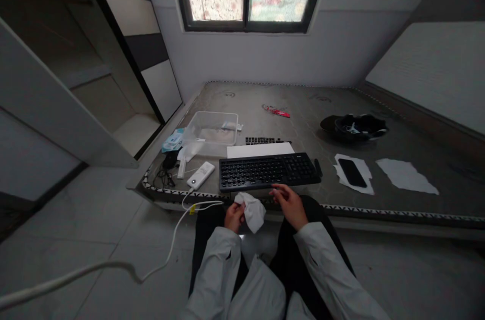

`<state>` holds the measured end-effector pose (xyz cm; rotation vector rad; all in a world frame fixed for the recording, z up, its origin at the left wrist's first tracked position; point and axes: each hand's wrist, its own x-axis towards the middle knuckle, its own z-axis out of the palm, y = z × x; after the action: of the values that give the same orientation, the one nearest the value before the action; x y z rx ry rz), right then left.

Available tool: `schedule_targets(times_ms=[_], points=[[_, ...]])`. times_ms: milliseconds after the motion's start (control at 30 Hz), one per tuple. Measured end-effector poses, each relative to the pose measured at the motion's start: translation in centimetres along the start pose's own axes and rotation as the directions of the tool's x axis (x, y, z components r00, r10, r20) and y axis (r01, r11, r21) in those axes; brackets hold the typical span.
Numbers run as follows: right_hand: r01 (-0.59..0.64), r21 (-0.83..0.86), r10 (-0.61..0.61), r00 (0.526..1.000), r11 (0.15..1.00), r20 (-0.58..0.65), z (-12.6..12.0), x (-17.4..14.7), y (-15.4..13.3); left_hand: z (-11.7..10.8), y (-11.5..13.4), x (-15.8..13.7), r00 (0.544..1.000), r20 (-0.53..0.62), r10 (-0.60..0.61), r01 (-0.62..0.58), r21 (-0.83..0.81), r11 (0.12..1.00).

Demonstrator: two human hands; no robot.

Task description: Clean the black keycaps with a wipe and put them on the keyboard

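My left hand (235, 216) is closed around the edge of a crumpled white tissue (254, 213), which hangs over my lap. Just right of it, my right hand (290, 205) is at the front edge of a black keyboard (265, 171). Its thumb and fingers are drawn together at the tips; anything between them is too small to make out. The keyboard lies lengthwise before me. Behind it is a white sheet (261, 149), and beyond that sit several small black keycaps (263, 141) in rows.
To the left are a clear plastic box (210, 133), a white power strip (200, 175) with a cable, and a blue packet (173, 141). A red item (278, 111) lies farther back. Rightward are a phone (352, 172) on paper, another paper sheet (407, 175) and a black cap (358, 126).
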<state>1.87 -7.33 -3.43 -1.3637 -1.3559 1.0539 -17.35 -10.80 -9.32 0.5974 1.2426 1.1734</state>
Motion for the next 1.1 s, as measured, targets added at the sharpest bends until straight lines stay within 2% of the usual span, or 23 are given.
schedule_targets(times_ms=[100, 200, 267, 333, 467, 600, 767, 1100], points=[[0.010, 0.011, -0.010, 1.000, 1.000, -0.004, -1.2, 2.0, 0.0, 0.0, 0.4, -0.2, 1.000, 0.006, 0.003, -0.003, -0.030, 1.000], [0.094, -0.143, -0.094, 0.996, 0.985, 0.004, -2.5, 4.7, -0.5, 0.1, 0.7, -0.3, 1.000, 0.013, -0.002, 0.002, -0.055, 0.999], [0.201, -0.325, -0.200, 0.979, 0.924, 0.035, -3.3, 6.8, -1.0, 0.1, 0.9, -0.4, 1.000, 0.013, -0.005, 0.006, -0.068, 0.998], [0.286, -0.480, -0.291, 0.954, 0.829, 0.067, -4.0, 8.9, -1.6, 0.0, 1.0, -0.5, 1.000, 0.012, -0.009, 0.010, -0.079, 0.997], [0.385, -0.633, -0.371, 0.914, 0.671, 0.163, -4.7, 12.6, -2.3, -0.1, 1.1, -0.4, 1.000, 0.011, -0.013, 0.014, -0.096, 0.995], [0.452, -0.677, -0.345, 0.890, 0.580, 0.298, -4.3, 15.4, -2.2, -0.1, 0.8, 0.0, 1.000, -0.009, -0.023, 0.021, -0.125, 0.992], [0.492, -0.750, -0.234, 0.871, 0.442, 0.433, -3.7, 17.8, -1.6, -0.4, 0.2, 0.6, 0.999, -0.014, -0.032, 0.029, -0.150, 0.988], [0.514, -0.773, -0.160, 0.856, 0.370, 0.493, -3.7, 19.0, -1.8, -0.3, -0.1, 1.3, 1.000, -0.012, -0.027, 0.025, -0.167, 0.986]])
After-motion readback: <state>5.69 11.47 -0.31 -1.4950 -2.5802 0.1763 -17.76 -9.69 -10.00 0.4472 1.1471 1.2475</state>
